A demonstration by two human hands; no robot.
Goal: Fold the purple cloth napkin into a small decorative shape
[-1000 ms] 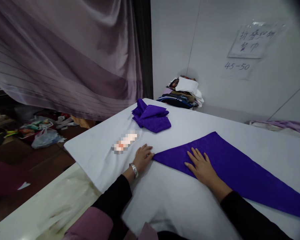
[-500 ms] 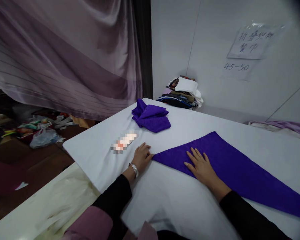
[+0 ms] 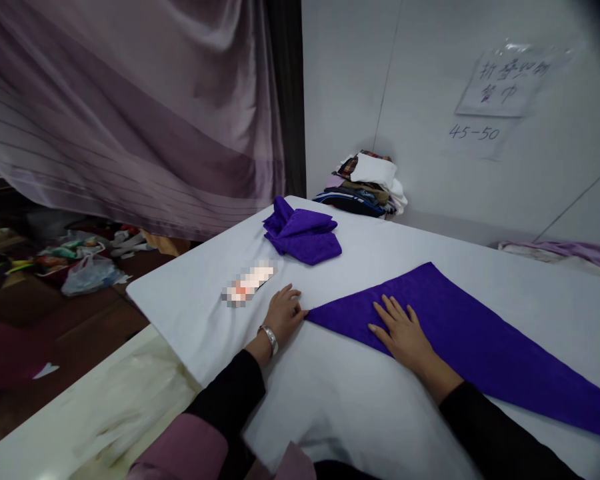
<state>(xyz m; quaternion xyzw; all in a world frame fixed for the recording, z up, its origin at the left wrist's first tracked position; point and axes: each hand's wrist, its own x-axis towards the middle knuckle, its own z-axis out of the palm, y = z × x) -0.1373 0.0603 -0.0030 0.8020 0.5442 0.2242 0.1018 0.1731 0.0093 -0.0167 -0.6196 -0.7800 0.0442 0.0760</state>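
A purple napkin lies flat on the white-covered table, folded into a long triangle with its narrow tip to the left and its far end running out past the right edge. My left hand, with a silver bracelet at the wrist, is at that left tip, its thumb and forefinger closed on the corner. My right hand rests palm down on the napkin near its front edge, fingers stretched out. Beyond my hands sits another purple napkin, folded into an upright, pleated shape.
A small blurred-out object lies left of my left hand. Stacked clothes stand by the wall behind the white tabletop. A draped curtain hangs at left, with bags on the floor. Paper signs are on the wall.
Both hands and the napkins stay where they were. Only the camera view has shifted very slightly.
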